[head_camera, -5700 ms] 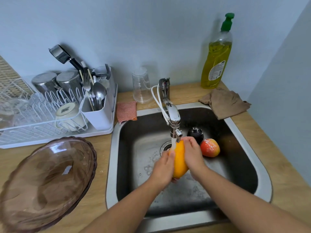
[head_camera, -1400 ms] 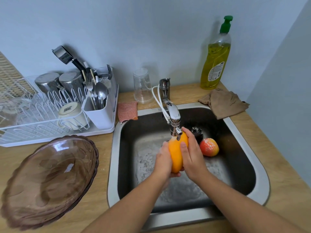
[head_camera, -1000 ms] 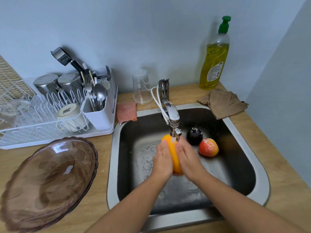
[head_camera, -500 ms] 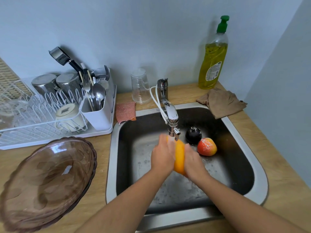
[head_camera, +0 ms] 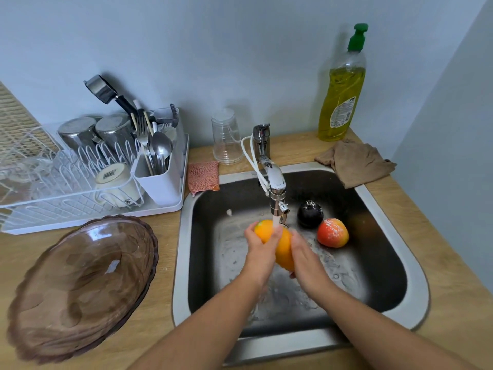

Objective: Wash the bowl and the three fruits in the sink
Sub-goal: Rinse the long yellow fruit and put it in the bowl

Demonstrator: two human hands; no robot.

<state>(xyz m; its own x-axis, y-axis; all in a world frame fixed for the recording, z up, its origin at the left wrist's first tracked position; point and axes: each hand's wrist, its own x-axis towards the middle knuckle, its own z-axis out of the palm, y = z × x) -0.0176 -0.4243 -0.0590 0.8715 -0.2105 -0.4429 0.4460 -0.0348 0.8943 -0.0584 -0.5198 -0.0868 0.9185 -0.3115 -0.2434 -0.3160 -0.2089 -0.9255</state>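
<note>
An orange mango-like fruit (head_camera: 283,248) is pressed between my left hand (head_camera: 260,251) and my right hand (head_camera: 305,259) under water running from the tap (head_camera: 276,188), over the steel sink (head_camera: 392,206). A dark purple fruit (head_camera: 310,214) and a red apple-like fruit (head_camera: 333,233) lie on the sink floor at the back right. The brown glass bowl (head_camera: 80,284) rests tilted on the wooden counter to the left of the sink.
A white dish rack (head_camera: 80,180) with cups and cutlery stands at the back left. Behind the sink are a clear glass (head_camera: 226,137), a pink sponge (head_camera: 203,175), a yellow soap bottle (head_camera: 342,92) and a brown cloth (head_camera: 354,162).
My hands have kept turning and rubbing the orange fruit under the running water; it now lies tilted with its upper end to the left. The other two fruits and the bowl stayed put.
</note>
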